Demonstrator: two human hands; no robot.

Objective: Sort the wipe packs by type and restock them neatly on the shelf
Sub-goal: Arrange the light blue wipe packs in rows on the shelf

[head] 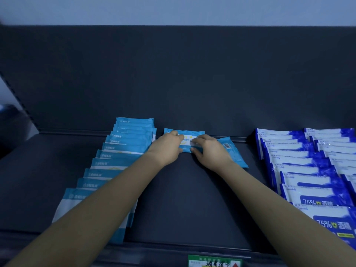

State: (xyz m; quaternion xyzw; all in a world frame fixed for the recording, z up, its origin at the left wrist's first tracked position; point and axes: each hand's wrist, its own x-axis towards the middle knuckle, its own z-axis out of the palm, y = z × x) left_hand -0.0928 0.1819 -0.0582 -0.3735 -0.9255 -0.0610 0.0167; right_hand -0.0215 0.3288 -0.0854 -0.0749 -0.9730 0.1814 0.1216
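A light-blue wipe pack (185, 134) with a white label stands at the back of the dark shelf (185, 199). My left hand (167, 148) grips its left end and my right hand (209, 151) grips its right end, thumbs under its lower edge. A second light-blue pack (232, 151) lies flat, barcode side up, partly under my right wrist. To the left runs a row of several overlapping light-blue packs (123, 151), partly hidden by my left forearm. On the right sit two rows of dark-blue and white 75% alcohol wipe packs (300, 170).
The shelf's dark back panel (183, 78) rises behind the packs. A green price label (214, 262) is fixed to the shelf's front edge. Bare shelf surface lies between my forearms and left of the light-blue row.
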